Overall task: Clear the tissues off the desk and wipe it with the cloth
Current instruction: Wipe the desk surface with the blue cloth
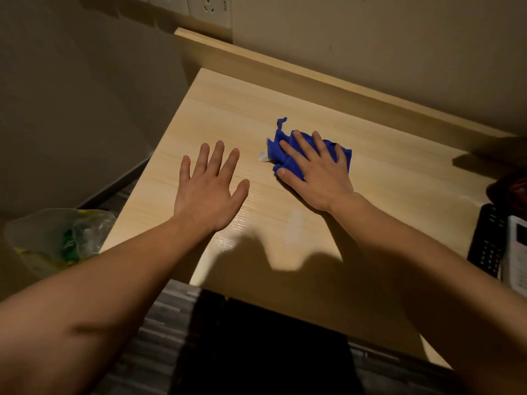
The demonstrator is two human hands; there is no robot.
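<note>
Bright blue cloth (288,149) is all crumpled up, lying flat-ish mid desk (228,109), which is light wood grain. 1 small white tissue scrap (263,156) pokes out right at the cloth's left edge, touching it.

Crumpled blue cloth (285,151) lying mid-desk on the pale wooden desk (228,109), translucent plastic rubbish bag (57,238) sitting at eight o'clock, black remote control (487,240) lying at three o'clock.
</note>
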